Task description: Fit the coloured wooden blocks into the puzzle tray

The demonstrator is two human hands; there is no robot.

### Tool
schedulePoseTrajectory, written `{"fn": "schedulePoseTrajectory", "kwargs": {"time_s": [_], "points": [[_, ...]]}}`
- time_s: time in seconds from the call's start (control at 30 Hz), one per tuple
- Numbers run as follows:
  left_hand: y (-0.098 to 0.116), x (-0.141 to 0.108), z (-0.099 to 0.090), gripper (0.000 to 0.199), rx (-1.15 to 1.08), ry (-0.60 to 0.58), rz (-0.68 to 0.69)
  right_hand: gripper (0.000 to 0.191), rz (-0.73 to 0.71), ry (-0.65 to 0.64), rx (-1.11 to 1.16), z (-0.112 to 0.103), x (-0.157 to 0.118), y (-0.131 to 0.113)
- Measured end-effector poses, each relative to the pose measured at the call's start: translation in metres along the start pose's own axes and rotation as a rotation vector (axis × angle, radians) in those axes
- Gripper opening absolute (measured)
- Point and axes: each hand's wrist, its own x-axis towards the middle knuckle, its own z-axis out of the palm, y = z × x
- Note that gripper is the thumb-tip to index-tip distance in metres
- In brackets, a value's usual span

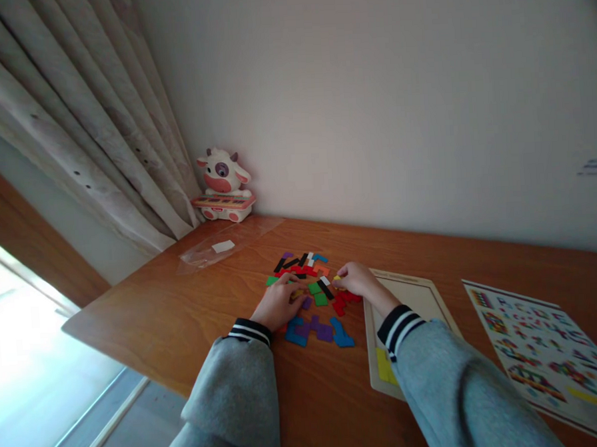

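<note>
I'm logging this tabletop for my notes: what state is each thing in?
Colored puzzle pieces: loose, spread out
Right hand: fingertips closed on a yellow piece
Left hand: palm down over pieces, grip unclear
Puzzle tray: flat, partly hidden by the right sleeve
Printed sheet: flat, pictures up
Clear plastic bag: lying flat
Cow toy keyboard: upright
Curtain: hanging in folds

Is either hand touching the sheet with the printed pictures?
No: the left hand and right hand are at the coloured pieces, while the printed sheet lies apart, right of the pale board.
</note>
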Motion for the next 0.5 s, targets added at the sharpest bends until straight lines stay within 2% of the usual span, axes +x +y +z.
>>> {"fn": "schedulePoseTrajectory", "kwargs": {"time_s": [0.37, 0.5], "points": [[-0.0034, 0.0021, 0.0044, 0.024, -0.125, 0.034, -0.01, 0.035, 0.008, 0.003, 0.152, 0.0054, 0.0013, -0.0038], [-0.0016, 0.0027, 0.001, 0.021, -0.028, 0.06, 0.004, 0.035, 0.005, 0.026, 0.248, 0.0099, 0.0023, -0.0033]]}}
